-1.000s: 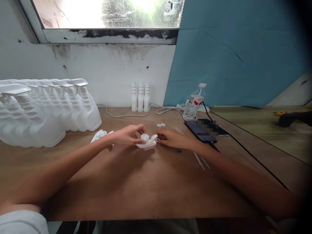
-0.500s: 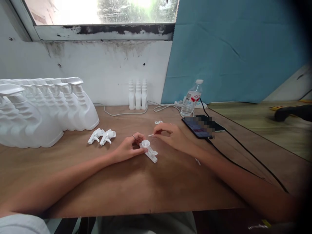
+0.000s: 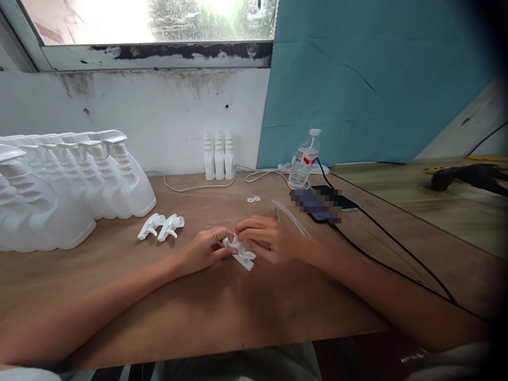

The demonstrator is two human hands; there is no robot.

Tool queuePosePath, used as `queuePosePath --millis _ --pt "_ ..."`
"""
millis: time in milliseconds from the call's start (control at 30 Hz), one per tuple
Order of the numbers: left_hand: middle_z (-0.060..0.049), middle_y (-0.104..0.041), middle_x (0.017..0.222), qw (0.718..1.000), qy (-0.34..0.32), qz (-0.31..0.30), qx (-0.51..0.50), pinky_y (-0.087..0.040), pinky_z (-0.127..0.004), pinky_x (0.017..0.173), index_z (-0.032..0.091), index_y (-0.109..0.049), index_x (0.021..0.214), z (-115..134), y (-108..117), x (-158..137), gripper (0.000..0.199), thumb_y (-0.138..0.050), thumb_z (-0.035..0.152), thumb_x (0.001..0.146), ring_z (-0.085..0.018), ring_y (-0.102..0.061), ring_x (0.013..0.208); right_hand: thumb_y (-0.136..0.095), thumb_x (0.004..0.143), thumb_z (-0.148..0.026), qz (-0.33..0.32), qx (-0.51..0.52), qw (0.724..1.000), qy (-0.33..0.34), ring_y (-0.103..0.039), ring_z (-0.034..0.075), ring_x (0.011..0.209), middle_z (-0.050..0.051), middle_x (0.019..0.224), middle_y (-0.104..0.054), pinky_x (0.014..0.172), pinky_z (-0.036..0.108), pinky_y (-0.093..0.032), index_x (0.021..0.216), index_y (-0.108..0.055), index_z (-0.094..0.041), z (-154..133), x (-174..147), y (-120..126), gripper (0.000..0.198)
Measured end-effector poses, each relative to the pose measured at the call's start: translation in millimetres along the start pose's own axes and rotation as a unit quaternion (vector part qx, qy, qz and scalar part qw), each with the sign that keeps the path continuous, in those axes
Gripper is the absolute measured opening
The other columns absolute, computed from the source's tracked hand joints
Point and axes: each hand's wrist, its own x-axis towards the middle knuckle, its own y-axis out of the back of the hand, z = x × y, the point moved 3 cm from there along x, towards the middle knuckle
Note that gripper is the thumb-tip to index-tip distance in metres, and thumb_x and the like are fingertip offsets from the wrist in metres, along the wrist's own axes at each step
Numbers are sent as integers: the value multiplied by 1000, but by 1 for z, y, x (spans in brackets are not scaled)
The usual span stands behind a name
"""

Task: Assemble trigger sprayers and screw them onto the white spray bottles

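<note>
My left hand [image 3: 206, 250] pinches a white trigger spray head [image 3: 245, 258] between thumb and fingers, just above the table. The spray head lies at a slant, its narrow end pointing toward me on the right. My right hand [image 3: 264, 237] has its bent fingertips closed over the round collar end of the spray head. Whatever sits between those fingertips is hidden. Two more white trigger spray heads [image 3: 170, 227] lie to the left of my hands. Beyond my right hand are two small white washers [image 3: 256, 199] and a few thin clear tubes [image 3: 294, 218].
A row of white spray bottles [image 3: 115, 185] stands at the left. Several small white bottles [image 3: 219, 156] stand against the wall. At the right are a water bottle [image 3: 305, 159], two phones [image 3: 341, 199] and a black cable [image 3: 400, 247]. The table's front edge [image 3: 238, 349] is near me.
My right hand has moved left and down onto the spray head's collar; the thin white piece it pinched is out of sight. The view has shifted slightly, and the clear tubes now show.
</note>
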Motion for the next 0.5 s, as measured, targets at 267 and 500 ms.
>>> queuePosePath --millis 267,500 --pt "-4 -65 95 997 -60 -11 36 -45 -26 81 19 -61 97 3 2 1 21 -53 38 92 -15 -60 86 -41 88 -6 -27 -13 1000 6 -55 20 97 10 105 -62 85 38 -48 98 -63 -18 1 4 -3 27" --pt "-4 -65 95 995 -87 -19 47 -45 -24 80 19 -61 94 9 0 1 19 -52 35 93 -14 -60 86 -42 83 -3 -2 39 999 -3 -55 19 101 11 111 -55 86 37 -49 96 -62 -18 2 2 -6 28"
